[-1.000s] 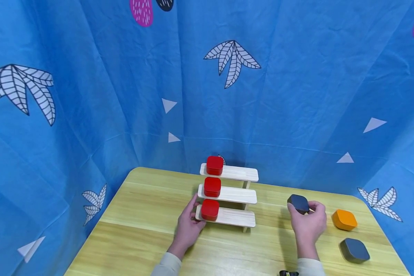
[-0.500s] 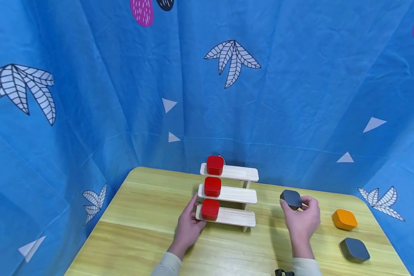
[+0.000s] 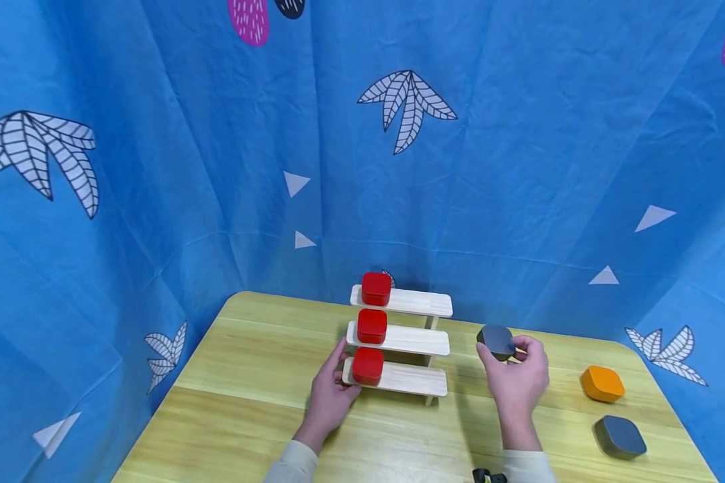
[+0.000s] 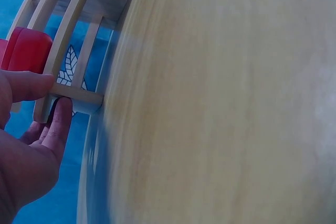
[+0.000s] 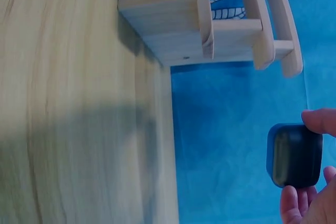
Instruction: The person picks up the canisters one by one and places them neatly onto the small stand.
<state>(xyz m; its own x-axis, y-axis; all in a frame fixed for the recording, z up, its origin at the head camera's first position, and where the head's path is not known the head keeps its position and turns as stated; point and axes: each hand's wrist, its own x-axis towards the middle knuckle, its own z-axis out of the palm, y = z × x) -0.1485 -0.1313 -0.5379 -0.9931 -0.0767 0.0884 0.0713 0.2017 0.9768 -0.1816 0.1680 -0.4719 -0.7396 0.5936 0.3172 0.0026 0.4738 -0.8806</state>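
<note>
A three-tier wooden shelf rack [image 3: 411,380] stands on the table, with a red rounded-square box [image 3: 368,366] at the left end of each tier. My left hand [image 3: 331,396] pinches the left end of the lowest tier; in the left wrist view the thumb [image 4: 34,85] lies on one face of the board and fingers curl behind it. To the right of the rack, my right hand [image 3: 517,376] holds a dark grey rounded-square box [image 3: 495,342] above the table, thumb on one side and fingers on the other. The right wrist view shows this dark box [image 5: 295,156] apart from the rack.
An orange rounded-square box [image 3: 603,384] and another dark grey box [image 3: 620,437] sit on the right side of the wooden table [image 3: 229,402]. Behind the table hangs a blue patterned curtain [image 3: 519,168]. A small black object [image 3: 488,475] shows beside the right sleeve.
My right hand has moved left with the dark grey box, closer to the rack. The left hand and the rack have stayed in place.
</note>
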